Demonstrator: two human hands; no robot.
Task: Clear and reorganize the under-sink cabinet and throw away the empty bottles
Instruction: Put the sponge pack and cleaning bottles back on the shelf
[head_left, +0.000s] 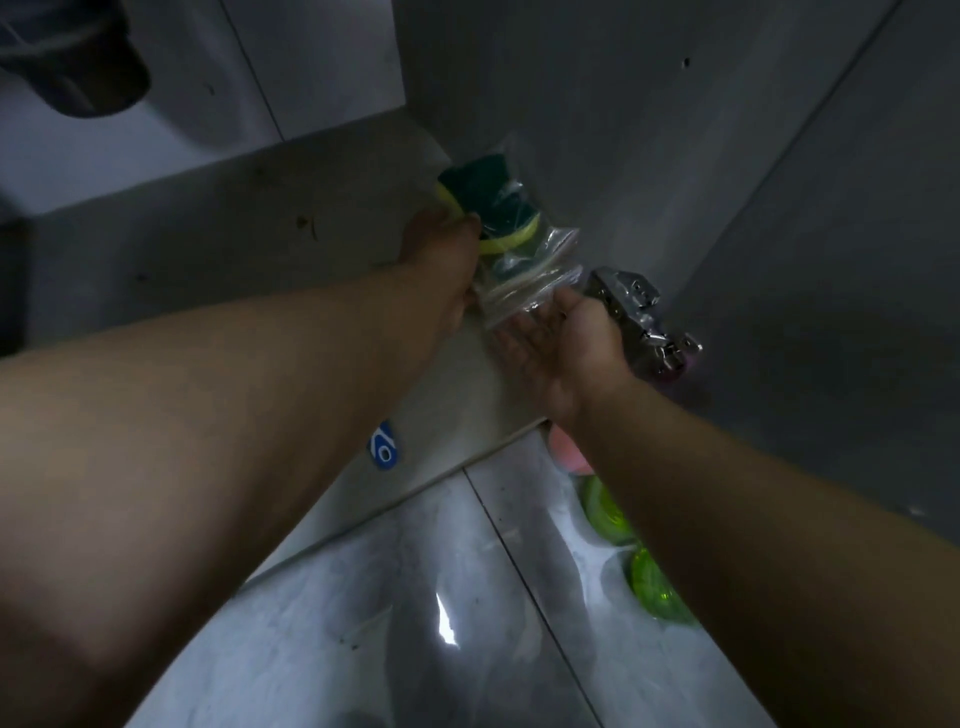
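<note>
Forward, left hand (441, 247) on sponge pack (501, 208)

One clear bag (524, 291) of sponges (470, 179) (count inside unclear), two green bottles (605, 512) (655, 587), one pink object (566, 452), one metal hinge (636, 312).

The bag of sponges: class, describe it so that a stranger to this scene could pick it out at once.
Follow the grey cabinet floor to the right wall. There the left hand grips a clear plastic bag, the right hand open beneath it. Unlike the shiny hinge beside it, it holds green-and-yellow sponges.
</note>
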